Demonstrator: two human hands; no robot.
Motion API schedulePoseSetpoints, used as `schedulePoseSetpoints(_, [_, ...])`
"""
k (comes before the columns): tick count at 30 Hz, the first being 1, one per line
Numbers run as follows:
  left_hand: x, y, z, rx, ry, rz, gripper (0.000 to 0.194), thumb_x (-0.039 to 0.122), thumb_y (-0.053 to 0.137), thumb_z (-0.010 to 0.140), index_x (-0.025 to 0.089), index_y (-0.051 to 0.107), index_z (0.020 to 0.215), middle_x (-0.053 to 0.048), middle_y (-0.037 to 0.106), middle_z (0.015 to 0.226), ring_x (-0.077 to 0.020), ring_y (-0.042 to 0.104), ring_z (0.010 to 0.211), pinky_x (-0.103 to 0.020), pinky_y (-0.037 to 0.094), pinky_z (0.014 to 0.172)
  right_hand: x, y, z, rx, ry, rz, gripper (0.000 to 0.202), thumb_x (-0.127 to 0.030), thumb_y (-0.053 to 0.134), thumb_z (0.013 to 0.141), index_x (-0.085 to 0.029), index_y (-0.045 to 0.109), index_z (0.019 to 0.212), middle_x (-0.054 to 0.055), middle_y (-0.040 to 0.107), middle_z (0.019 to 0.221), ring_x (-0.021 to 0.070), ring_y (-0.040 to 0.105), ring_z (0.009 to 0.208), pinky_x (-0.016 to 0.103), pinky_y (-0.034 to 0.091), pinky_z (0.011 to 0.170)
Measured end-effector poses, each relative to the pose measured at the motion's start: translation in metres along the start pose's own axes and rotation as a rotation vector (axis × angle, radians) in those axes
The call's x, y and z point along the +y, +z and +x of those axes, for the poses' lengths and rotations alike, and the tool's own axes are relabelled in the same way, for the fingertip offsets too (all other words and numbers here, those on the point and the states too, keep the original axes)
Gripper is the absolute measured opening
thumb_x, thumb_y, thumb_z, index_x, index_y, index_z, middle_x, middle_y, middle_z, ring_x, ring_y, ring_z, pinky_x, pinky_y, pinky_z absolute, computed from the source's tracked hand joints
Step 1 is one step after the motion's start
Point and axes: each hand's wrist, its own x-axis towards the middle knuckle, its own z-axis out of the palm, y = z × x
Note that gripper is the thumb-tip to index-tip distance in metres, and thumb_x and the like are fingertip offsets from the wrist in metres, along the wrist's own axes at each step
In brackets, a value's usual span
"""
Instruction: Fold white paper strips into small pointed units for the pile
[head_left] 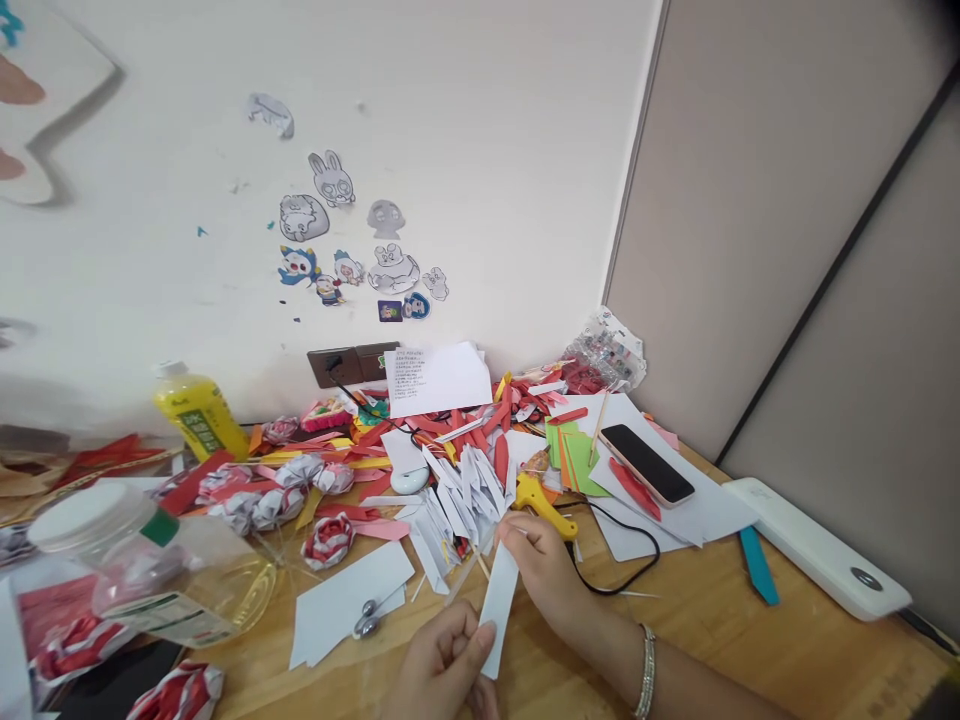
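Note:
A narrow white paper strip is held upright between both hands, just above the wooden table. My left hand pinches its lower end, thumb on top. Near the strip's upper end, my right hand grips it with bent fingers; a silver bracelet circles that wrist. Right behind the hands lies a heap of folded white paper strips. A yellow glue gun rests beside the right hand, its black cord curling over the table. White paper sheets lie left of the left hand, with shiny grey beads on them.
A clear plastic jar lies tilted at left among red-and-white paper roses. Behind it stands a yellow bottle. A phone rests on white sheets at right, near a long white device. Red paper scraps line the wall.

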Motion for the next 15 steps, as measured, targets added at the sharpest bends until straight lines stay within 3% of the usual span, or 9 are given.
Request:
schedulePoseSetpoints(8, [-0.015, 0.0, 0.009, 0.047, -0.026, 0.104, 0.055, 0.074, 0.051, 0.053, 0.022, 0.033, 0.053, 0.014, 0.035, 0.026, -0.0073, 0.044, 0.024, -0.016, 0.023, 0.03, -0.005, -0.007, 0.003, -0.081, 0.051, -0.128, 0.032, -0.031, 0.037, 0.085, -0.02, 0.028, 0.057, -0.005, 0.027, 0.055, 0.0101, 0.029, 0.052, 0.023, 0.023, 0.048])
schedulePoseSetpoints(15, [-0.005, 0.001, 0.001, 0.037, 0.044, 0.081, 0.048, 0.064, 0.059, 0.057, 0.02, 0.04, 0.056, 0.011, 0.038, 0.04, -0.0046, 0.034, 0.038, -0.018, 0.025, 0.04, -0.008, -0.001, -0.002, -0.175, -0.096, -0.402, 0.036, -0.024, 0.041, 0.083, -0.019, 0.023, 0.053, -0.005, 0.029, 0.052, 0.01, 0.031, 0.051, 0.024, 0.021, 0.049])
